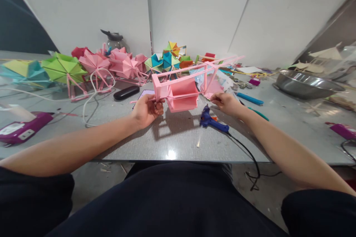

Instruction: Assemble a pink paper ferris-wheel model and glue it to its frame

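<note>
A pink model [183, 94] of thin frame strips around a folded-paper wheel is raised over the table in front of me. My left hand [148, 110] is closed on the left end of its frame, thumb and fingers pinching the strip. On the other side, my right hand [226, 103] is closed with its fingertips together near the model's right legs. What it pinches, if anything, is too small to make out. Below the model's right end lies a blue hot glue gun [213, 120], its black cord running off the table's front edge.
Several folded-paper wheels stand at the back left, among them a green one [63, 67]. A black case [126, 93], a blue cutter-like tool [250, 99], a steel bowl [308, 83] and a purple power strip [26, 127] lie around. A white cable [89, 100] loops at left.
</note>
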`<state>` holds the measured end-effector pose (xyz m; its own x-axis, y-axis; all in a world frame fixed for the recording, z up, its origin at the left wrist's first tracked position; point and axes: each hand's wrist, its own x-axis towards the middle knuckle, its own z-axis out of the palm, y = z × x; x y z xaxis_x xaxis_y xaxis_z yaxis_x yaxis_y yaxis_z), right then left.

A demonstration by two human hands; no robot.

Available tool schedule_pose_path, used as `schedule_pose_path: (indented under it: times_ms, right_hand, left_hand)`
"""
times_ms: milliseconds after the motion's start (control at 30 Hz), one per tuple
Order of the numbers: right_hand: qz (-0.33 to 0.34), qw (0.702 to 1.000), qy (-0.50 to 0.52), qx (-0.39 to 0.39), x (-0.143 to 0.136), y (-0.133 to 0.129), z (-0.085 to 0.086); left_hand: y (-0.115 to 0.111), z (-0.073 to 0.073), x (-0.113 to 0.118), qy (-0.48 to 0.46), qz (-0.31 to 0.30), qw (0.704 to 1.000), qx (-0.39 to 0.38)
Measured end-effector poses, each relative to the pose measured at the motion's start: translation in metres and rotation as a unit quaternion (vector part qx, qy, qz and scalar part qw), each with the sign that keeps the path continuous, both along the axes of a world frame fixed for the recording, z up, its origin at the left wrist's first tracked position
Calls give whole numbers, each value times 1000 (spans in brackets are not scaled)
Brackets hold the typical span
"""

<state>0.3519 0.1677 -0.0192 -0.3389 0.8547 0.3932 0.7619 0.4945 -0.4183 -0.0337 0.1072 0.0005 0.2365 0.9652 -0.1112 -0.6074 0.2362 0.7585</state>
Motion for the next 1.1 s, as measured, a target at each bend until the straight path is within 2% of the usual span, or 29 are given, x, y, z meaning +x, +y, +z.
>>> schedule_pose_path:
  times_ms: [267, 500, 700, 800, 1100]
  right_hand:
    - [-3, 1000, 1, -23, -2, 0, -4]
    - [-3, 1000, -1, 2, -3, 1, -3]
    - [6, 1000, 1, -27, -2, 2, -5]
    - [8, 999, -6, -41, -2, 2, -3]
    - [16, 999, -39, -7, -1, -4, 5]
  left_hand:
    - [-2, 3, 1, 2, 1, 1000, 0]
    - [-2, 1, 1, 0, 1, 1000, 0]
    - [-1, 2, 1, -4, 0, 1000, -5]
    - [-2, 3, 1, 1, -1, 1000, -6]
    - [0, 0, 0, -9, -2, 1000, -7]
